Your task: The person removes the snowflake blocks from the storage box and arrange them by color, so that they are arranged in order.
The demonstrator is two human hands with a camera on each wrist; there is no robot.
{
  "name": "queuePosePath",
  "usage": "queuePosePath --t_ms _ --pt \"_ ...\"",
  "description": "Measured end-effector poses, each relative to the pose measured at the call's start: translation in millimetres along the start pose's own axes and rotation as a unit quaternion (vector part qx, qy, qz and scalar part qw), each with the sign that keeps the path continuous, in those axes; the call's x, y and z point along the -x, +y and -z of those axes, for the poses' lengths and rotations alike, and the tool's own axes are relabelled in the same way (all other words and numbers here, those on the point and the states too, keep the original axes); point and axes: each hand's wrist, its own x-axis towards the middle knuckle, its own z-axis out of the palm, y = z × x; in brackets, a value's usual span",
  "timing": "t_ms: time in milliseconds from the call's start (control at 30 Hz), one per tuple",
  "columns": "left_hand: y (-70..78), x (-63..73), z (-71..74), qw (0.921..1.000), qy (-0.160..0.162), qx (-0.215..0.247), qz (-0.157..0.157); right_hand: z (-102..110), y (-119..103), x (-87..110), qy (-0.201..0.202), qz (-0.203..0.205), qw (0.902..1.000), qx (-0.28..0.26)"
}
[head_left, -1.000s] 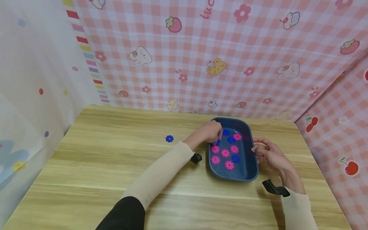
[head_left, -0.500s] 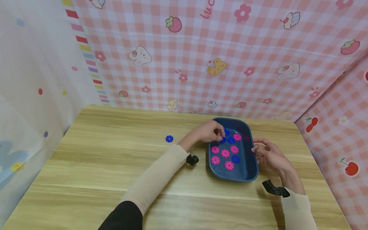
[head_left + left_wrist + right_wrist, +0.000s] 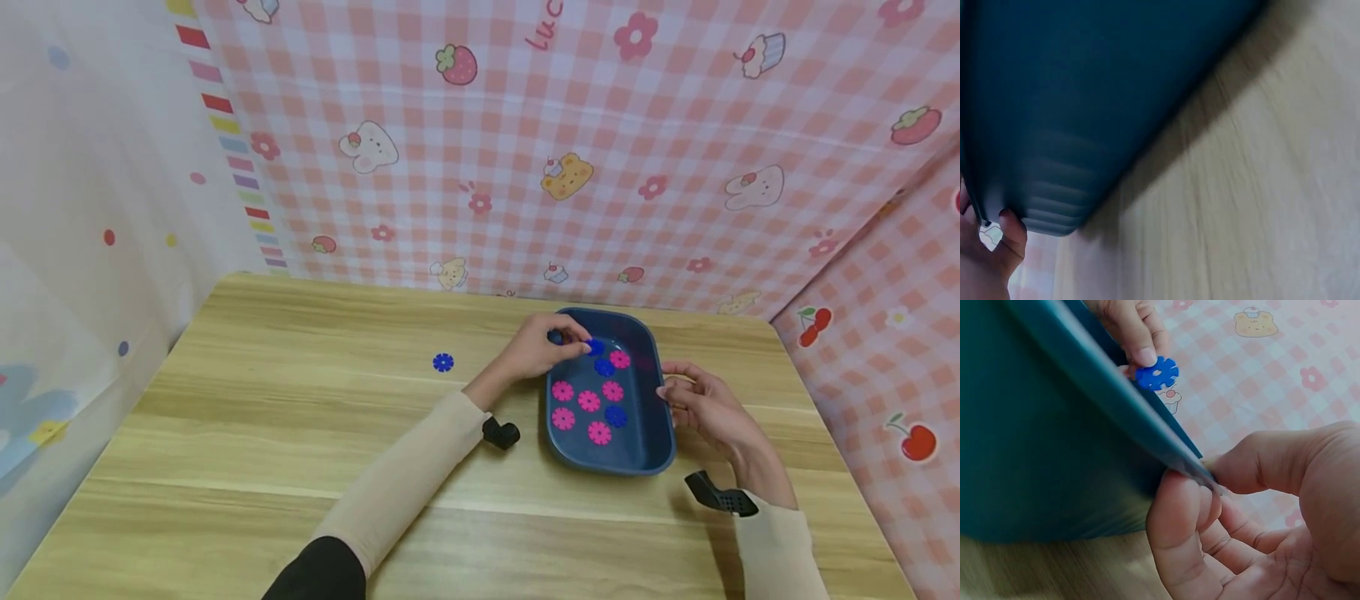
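Note:
My left hand reaches over the left rim of a dark blue plastic tub. Between its thumb and fingers it pinches a blue notched disc, seen above the rim in the right wrist view. Inside the tub lie several pink notched discs and other blue ones, such as a blue disc near the front. My right hand pinches the tub's right rim between thumb and curled fingers, plain in the right wrist view. The left wrist view shows mostly the tub's outer wall.
One loose blue disc lies on the wooden table, left of the tub. A pink checked cloth hangs behind the table, with further cloths on both sides. Black wrist cameras stick out from the sleeves.
My left hand has lifted the blue disc from beside the tub's left wall and moved it rightward and toward the back. The right hand stays on the rim.

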Motion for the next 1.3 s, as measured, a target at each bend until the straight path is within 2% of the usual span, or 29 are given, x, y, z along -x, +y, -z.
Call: queuePosePath --t_ms 200,333,467,633,933,1300 --pt "9.8 7.2 5.5 0.998 0.041 0.035 0.035 -0.1 -0.4 0.5 0.004 -0.002 1.0 0.006" --pt "15.0 16.3 12.4 0.9939 0.081 0.047 0.058 -1.1 -1.8 1.8 0.007 -0.005 0.9999 0.008" --pt "17.3 27.3 20.7 0.9902 0.111 0.057 0.062 -1.8 -2.0 1.7 0.007 -0.005 1.0 0.004" --pt "17.1 40.2 33.4 0.9885 0.121 0.063 0.065 -1.6 -1.2 1.0 0.0 -0.001 1.0 -0.009" --pt "12.3 60.7 59.3 0.9789 0.137 0.106 0.109 -1.1 -0.4 1.9 -0.003 -0.002 0.9999 -0.011" --pt "3.1 85.6 92.4 0.9723 0.169 0.094 0.13 -2.0 0.5 -0.2 0.0 -0.006 1.0 0.003"
